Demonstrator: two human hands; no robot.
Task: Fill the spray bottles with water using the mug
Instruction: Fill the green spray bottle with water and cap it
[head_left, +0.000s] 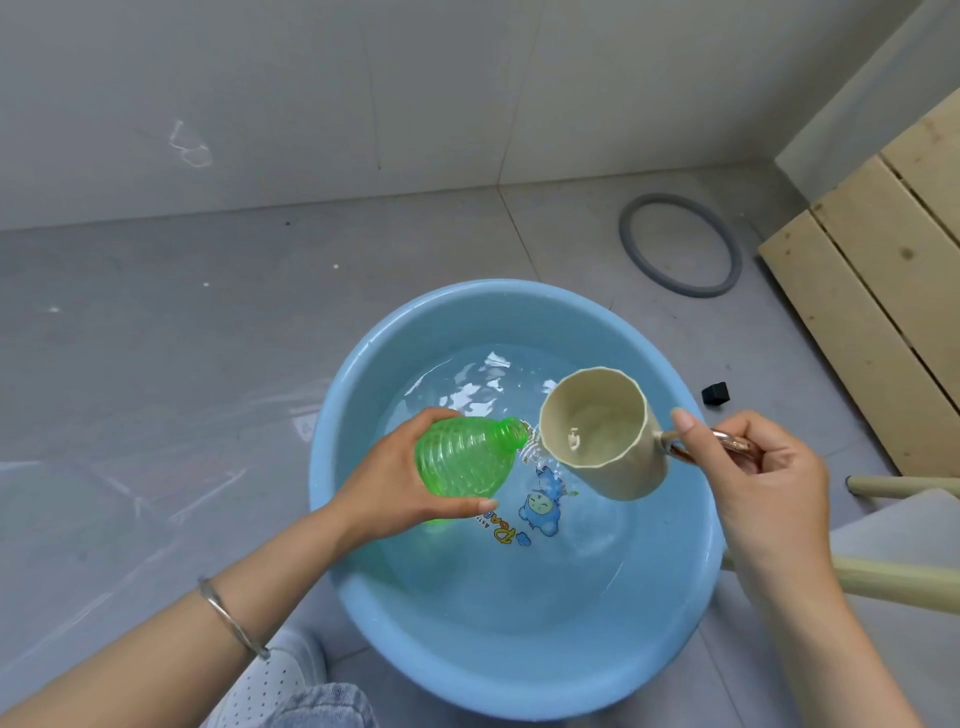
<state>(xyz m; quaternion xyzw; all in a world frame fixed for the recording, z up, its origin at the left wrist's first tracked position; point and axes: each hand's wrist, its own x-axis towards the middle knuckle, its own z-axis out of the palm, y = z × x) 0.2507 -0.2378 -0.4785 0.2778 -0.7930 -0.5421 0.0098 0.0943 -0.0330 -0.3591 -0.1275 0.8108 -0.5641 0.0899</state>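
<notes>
Green bottle (462, 457), gripped by left hand (400, 483), should tilt mouth-up under mug (597, 436) at three o'clock, right hand (769, 483) pinching its handle (724, 436).

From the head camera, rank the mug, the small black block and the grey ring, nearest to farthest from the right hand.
1. Mug: held by its handle in the right hand.
2. Black block: just beyond the hand.
3. Grey ring: much farther back, slightly left.

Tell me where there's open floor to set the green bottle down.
Widest: the grey floor left of the blue basin, up to the wall. Smaller: between the basin's far rim and the grey ring. Crowded right of the basin: black block, wooden slats.
</notes>
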